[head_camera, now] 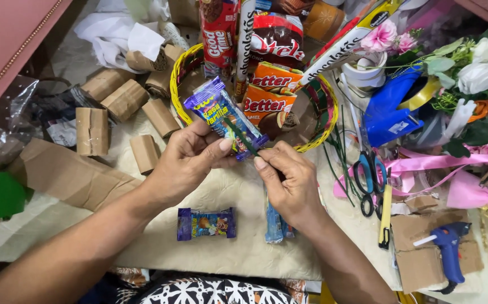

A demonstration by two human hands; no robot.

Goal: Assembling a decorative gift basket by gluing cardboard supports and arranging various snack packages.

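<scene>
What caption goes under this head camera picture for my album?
Left hand holds a blue-purple snack packet while right hand presses a thin green stick against it, near a yellow woven basket.

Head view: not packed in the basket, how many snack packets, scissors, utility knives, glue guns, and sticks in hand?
Snack packets: 3 (one in left hand)
Green stick: 1 (in right hand)
Scissors: 1
Yellow utility knife: 1
Blue glue gun: 1
Total: 7

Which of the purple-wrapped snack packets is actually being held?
The upper purple packet, gripped in the left hand near the yellow basket; the other purple packet lies untouched on the table below.
</scene>
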